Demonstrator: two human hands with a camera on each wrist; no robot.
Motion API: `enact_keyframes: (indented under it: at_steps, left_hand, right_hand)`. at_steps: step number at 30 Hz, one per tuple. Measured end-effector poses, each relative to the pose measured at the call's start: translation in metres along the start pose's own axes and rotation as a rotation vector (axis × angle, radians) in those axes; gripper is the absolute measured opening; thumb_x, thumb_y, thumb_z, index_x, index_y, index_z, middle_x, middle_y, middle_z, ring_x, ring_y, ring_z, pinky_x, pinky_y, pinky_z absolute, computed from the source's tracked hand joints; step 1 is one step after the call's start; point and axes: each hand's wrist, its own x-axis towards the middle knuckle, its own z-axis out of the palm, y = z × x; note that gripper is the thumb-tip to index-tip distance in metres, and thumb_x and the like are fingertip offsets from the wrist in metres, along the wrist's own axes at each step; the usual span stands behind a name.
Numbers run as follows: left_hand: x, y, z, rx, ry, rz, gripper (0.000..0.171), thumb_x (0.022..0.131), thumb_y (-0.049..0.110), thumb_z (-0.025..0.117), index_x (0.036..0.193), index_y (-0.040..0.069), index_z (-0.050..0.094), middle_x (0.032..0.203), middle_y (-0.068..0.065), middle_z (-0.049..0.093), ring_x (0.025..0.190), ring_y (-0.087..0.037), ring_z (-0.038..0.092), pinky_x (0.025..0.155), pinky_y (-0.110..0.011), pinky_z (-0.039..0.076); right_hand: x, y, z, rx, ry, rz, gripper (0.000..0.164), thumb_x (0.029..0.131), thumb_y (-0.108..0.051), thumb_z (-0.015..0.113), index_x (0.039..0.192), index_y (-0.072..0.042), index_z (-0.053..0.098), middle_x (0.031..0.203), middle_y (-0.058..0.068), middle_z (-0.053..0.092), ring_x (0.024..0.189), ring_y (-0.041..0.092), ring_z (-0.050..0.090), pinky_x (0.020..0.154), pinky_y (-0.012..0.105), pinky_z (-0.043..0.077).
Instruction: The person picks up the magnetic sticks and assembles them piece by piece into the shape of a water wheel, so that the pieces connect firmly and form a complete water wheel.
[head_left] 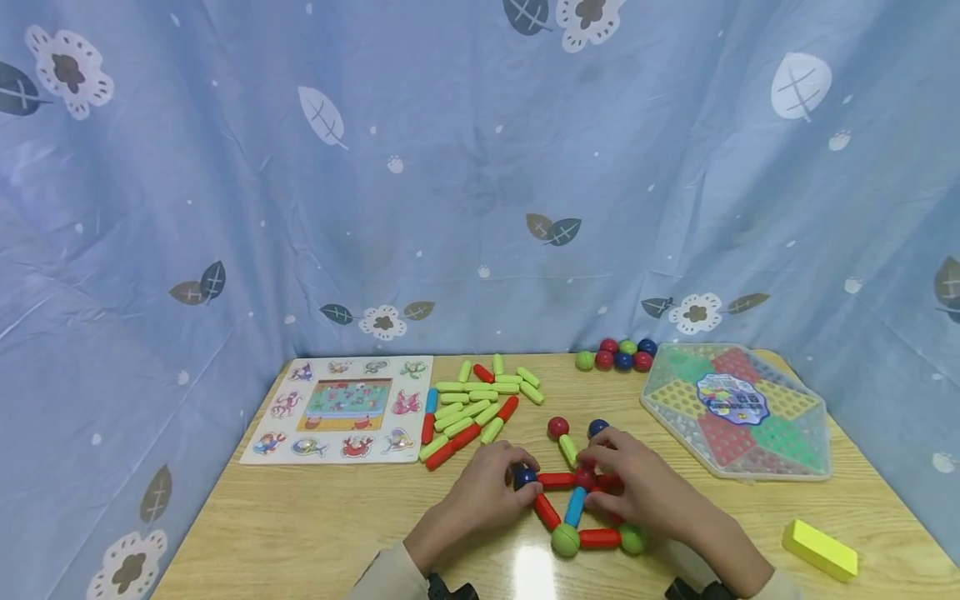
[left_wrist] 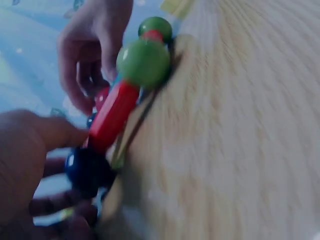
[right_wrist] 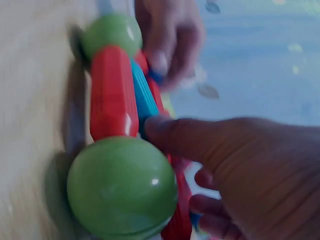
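Note:
On the table lies a flat frame of coloured rods and balls. My left hand holds the dark blue ball at its left corner between thumb and fingers. My right hand grips around the red ball in the middle, its thumb by the blue rod. A red rod runs between these balls; another red rod slants from the dark blue ball to a green ball. A second green ball ends the front red rod. The right hand hides part of the frame.
Behind the frame are a loose-looking red ball, a yellow-green rod and a dark blue ball. Several rods lie back left beside a puzzle board. More balls, a game box and a yellow block stand right.

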Motion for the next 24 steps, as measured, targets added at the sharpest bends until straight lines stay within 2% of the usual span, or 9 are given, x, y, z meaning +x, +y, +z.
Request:
enact_keyframes:
  at_steps: [3,7,10,12,15,17,19,21,24]
  left_hand:
    - [-0.001,-0.004,0.000,-0.052,-0.075,0.077,0.020,0.098,0.035,0.083,0.114,0.023,0.082,0.092,0.016,0.067,0.083,-0.003,0.057,0.075,-0.020,0.047]
    - [-0.001,-0.011,0.000,-0.181,-0.152,0.173,0.023,0.099,0.033,0.084,0.118,0.020,0.082,0.096,0.018,0.073,0.085,0.004,0.064,0.078,-0.017,0.055]
    - [0.001,-0.020,-0.005,-0.251,-0.095,0.216,0.019,0.101,0.022,0.081,0.119,0.014,0.082,0.102,0.010,0.079,0.087,0.004,0.066,0.080,-0.019,0.058]
    - [0.004,-0.029,-0.011,-0.256,0.026,0.240,0.016,0.101,0.011,0.078,0.117,0.010,0.083,0.104,0.002,0.081,0.086,0.001,0.066,0.078,-0.020,0.059]
    - [0.010,-0.041,-0.021,-0.196,0.243,0.244,0.021,0.100,-0.005,0.070,0.114,0.006,0.082,0.104,-0.008,0.080,0.083,-0.009,0.064,0.074,-0.023,0.057]
    - [0.013,-0.047,-0.026,-0.137,0.313,0.230,0.027,0.099,-0.011,0.065,0.114,0.005,0.082,0.108,-0.010,0.079,0.089,-0.016,0.067,0.080,-0.029,0.060]
    - [0.015,-0.051,-0.030,-0.041,0.295,0.219,0.034,0.100,-0.014,0.061,0.118,0.007,0.081,0.119,-0.010,0.079,0.102,-0.023,0.070,0.091,-0.036,0.062]
    - [0.016,-0.053,-0.031,0.070,0.220,0.223,0.040,0.101,-0.015,0.058,0.123,0.009,0.080,0.135,-0.009,0.076,0.120,-0.028,0.070,0.111,-0.048,0.057]
    - [0.018,-0.053,-0.030,0.254,0.113,0.246,0.042,0.103,-0.011,0.058,0.128,0.014,0.080,0.147,-0.006,0.071,0.130,-0.030,0.064,0.121,-0.052,0.049]
  right_hand:
    - [-0.008,0.015,-0.004,0.021,0.060,-0.010,0.035,0.089,-0.031,0.093,0.120,-0.024,0.079,0.115,-0.007,0.067,0.100,0.012,0.063,0.086,0.032,0.060]
    - [-0.021,0.033,-0.004,0.088,0.130,-0.004,0.029,0.090,-0.032,0.093,0.115,-0.028,0.079,0.112,-0.012,0.069,0.098,0.009,0.063,0.082,0.030,0.059]
    - [-0.029,0.042,0.002,0.147,0.167,0.012,0.026,0.091,-0.033,0.092,0.113,-0.035,0.079,0.111,-0.018,0.070,0.100,0.004,0.064,0.086,0.028,0.058]
    - [-0.032,0.047,0.007,0.202,0.183,0.026,0.026,0.091,-0.033,0.092,0.113,-0.037,0.079,0.111,-0.020,0.071,0.102,0.003,0.065,0.090,0.025,0.057]
    - [-0.034,0.054,0.013,0.296,0.203,0.035,0.027,0.092,-0.028,0.092,0.115,-0.035,0.079,0.112,-0.018,0.073,0.104,0.005,0.068,0.096,0.018,0.052]
    - [-0.034,0.058,0.017,0.354,0.210,0.028,0.027,0.092,-0.024,0.091,0.115,-0.032,0.080,0.112,-0.015,0.075,0.104,0.007,0.069,0.097,0.016,0.050]
    - [-0.034,0.060,0.019,0.393,0.211,0.023,0.027,0.092,-0.021,0.091,0.115,-0.031,0.080,0.112,-0.013,0.076,0.105,0.008,0.069,0.098,0.014,0.049]
    - [-0.034,0.062,0.020,0.416,0.204,0.005,0.028,0.093,-0.019,0.090,0.116,-0.029,0.080,0.114,-0.011,0.076,0.106,0.009,0.069,0.099,0.015,0.050]
    - [-0.034,0.062,0.021,0.433,0.192,-0.003,0.028,0.093,-0.019,0.090,0.116,-0.029,0.080,0.115,-0.011,0.076,0.107,0.009,0.068,0.099,0.017,0.050]
